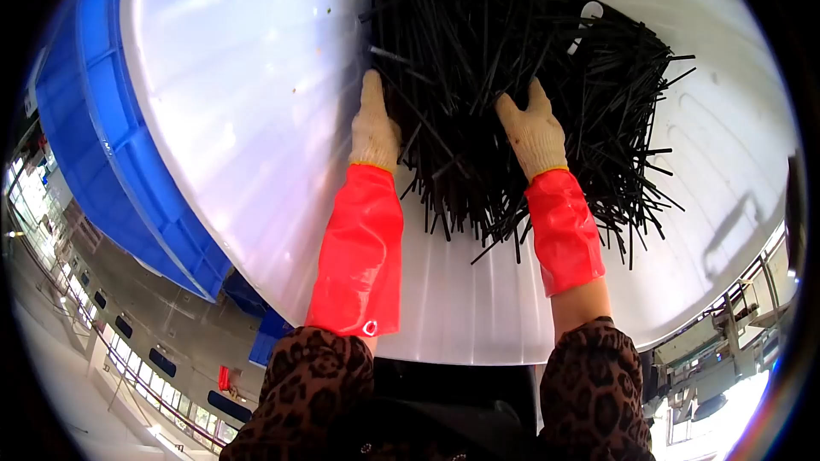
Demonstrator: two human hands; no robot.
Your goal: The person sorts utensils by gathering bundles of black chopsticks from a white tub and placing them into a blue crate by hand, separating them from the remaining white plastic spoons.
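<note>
A large heap of thin black rods or tubes (461,43) lies in a big white tub (239,119). My left hand (374,124), in a cream knit glove with a long red sleeve cover, rests along the heap's left edge. One of its fingers is stretched out; the others are partly hidden beside the rods. In a matching glove, my right hand (531,130) reaches into the middle of the heap. Its thumb and a finger stand apart among the rods, while the remaining fingers are out of sight. Rods lie between the two hands.
A small white piece with a rounded end (585,24) lies on the rods at upper right. Outside the tub, a blue plastic crate (128,145) stands at the left. The tub's near rim (461,362) runs in front of my body.
</note>
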